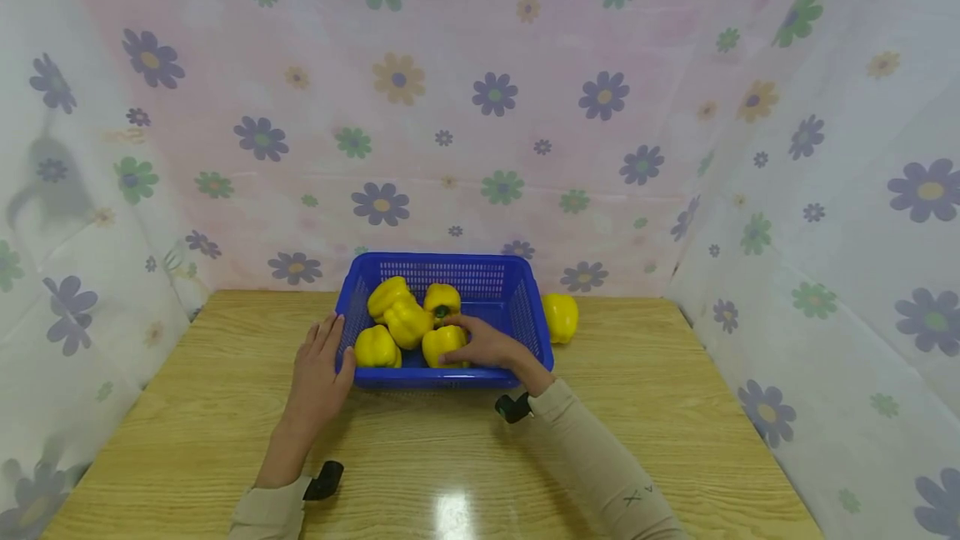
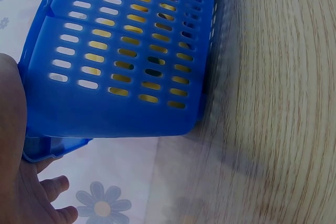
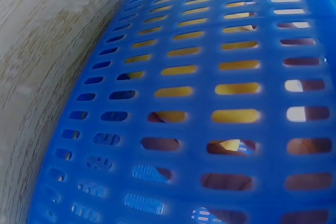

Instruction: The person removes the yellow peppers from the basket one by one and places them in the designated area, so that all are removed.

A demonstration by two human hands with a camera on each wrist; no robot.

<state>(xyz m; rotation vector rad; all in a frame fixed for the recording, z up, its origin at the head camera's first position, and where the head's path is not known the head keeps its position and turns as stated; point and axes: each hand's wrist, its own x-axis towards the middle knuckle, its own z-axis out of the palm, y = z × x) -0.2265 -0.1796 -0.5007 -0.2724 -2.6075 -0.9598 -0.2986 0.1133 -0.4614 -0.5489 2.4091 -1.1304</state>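
A blue plastic basket (image 1: 487, 379) with slotted walls stands on the table, holding several yellow bell peppers (image 1: 377, 347). My right hand (image 1: 487, 346) reaches over its front rim and grips one yellow bell pepper (image 1: 437, 344) at the near side, thumb in front and fingers across the top. In the right wrist view, the basket's slotted wall (image 3: 199, 97) hides most of that hand and pepper. My left hand (image 1: 318, 373) rests against the basket's left front corner, fingers extended along the outside. The left wrist view shows those fingers (image 2: 54, 187) past the basket's edge.
Another yellow bell pepper (image 1: 561, 317) lies on the table just right of the basket. The wooden table (image 1: 405, 457) meets flowered cloth walls (image 1: 450, 148) at the back and both sides. A black wrist device (image 1: 324, 482) sits at each sleeve.
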